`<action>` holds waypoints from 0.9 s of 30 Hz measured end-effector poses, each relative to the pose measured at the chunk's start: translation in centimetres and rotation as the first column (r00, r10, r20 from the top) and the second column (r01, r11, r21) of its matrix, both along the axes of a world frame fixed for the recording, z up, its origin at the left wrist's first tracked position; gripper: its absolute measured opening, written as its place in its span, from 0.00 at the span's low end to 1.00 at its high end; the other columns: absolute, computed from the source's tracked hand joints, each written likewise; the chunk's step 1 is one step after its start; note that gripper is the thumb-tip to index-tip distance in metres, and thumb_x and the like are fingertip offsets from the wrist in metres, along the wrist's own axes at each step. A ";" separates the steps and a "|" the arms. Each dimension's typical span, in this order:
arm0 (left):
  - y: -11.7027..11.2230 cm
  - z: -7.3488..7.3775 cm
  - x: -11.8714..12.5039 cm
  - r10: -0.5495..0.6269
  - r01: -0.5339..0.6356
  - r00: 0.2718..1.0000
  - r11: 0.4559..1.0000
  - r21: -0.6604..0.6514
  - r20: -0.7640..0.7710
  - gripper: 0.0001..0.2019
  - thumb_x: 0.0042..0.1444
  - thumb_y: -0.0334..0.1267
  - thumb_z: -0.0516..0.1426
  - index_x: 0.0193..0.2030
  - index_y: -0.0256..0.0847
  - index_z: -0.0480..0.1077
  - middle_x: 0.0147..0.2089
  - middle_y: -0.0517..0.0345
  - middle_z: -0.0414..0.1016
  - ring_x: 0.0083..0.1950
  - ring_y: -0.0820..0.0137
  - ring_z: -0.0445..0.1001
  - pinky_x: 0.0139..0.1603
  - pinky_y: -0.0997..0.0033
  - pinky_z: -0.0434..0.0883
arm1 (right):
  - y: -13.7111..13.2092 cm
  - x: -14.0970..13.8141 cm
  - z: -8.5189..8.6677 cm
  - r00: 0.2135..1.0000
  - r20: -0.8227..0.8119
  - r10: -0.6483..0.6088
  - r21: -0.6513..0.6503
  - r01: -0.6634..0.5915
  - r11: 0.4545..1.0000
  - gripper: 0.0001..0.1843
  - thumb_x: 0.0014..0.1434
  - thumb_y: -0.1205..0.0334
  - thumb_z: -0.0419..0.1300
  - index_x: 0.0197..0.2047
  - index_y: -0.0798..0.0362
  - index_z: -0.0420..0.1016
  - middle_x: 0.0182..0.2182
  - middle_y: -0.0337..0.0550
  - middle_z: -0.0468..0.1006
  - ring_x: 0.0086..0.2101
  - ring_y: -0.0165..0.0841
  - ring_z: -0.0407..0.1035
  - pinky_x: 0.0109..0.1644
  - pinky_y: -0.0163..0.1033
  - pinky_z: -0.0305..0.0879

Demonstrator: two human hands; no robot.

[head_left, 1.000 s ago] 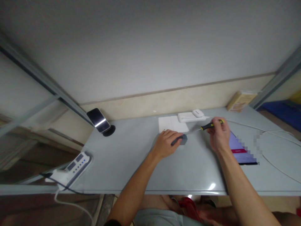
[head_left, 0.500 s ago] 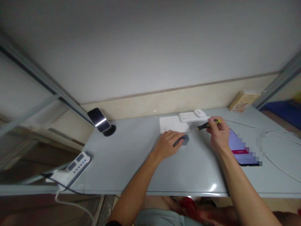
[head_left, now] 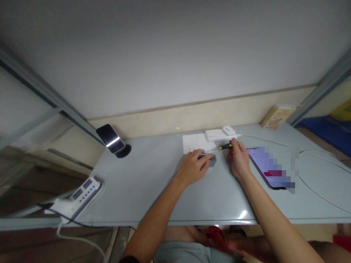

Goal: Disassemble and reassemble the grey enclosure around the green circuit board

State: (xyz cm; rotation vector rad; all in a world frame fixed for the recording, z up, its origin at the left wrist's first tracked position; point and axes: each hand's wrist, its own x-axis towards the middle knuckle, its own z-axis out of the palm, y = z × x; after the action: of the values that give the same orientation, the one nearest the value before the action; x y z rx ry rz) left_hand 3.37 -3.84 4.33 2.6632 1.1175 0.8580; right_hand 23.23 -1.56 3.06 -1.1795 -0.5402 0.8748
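Note:
My left hand (head_left: pixel 193 167) rests on the tabletop, closed around a small grey block (head_left: pixel 212 161) whose right end sticks out past my thumb. In my right hand (head_left: pixel 238 157) is a screwdriver (head_left: pixel 226 146) with a black and yellow handle, gripped near the handle's end. Its thin metal shaft points left and its tip comes close to my left fingertips, above the block. Whether the tip touches anything cannot be made out. Just behind my left hand lies a sheet of white paper (head_left: pixel 193 141).
A white rectangular device (head_left: pixel 215 135) and a small white rounded case (head_left: pixel 228 130) sit at the back. Right of my hand lies a lit phone (head_left: pixel 263 166) near white cables (head_left: pixel 315 188). Leftward are a phone on a stand (head_left: pixel 109 138), a power strip (head_left: pixel 85 195); a box (head_left: pixel 276 117) stands back right.
My right hand has moved left with the screwdriver, bringing the tip to my left fingers. My left fingers have shifted slightly on the block. The whole view has moved a little.

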 end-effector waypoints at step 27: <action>4.5 -0.6 -7.9 0.167 -0.086 0.968 0.922 -0.378 0.187 0.09 0.56 0.29 0.56 0.37 0.39 0.78 0.34 0.57 0.75 0.33 0.72 0.68 0.38 0.72 0.66 | -0.8 -1.2 -1.0 0.883 0.459 0.099 0.001 -0.112 0.994 0.22 0.55 0.40 0.64 0.40 0.51 0.79 0.25 0.37 0.73 0.25 0.30 0.61 0.29 0.36 0.57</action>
State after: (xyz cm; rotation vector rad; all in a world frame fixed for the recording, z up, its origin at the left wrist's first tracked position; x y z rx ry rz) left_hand -4.50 0.68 3.78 2.1593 1.2643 0.8376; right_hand 22.06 -2.35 2.02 -1.3478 -1.0082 0.6729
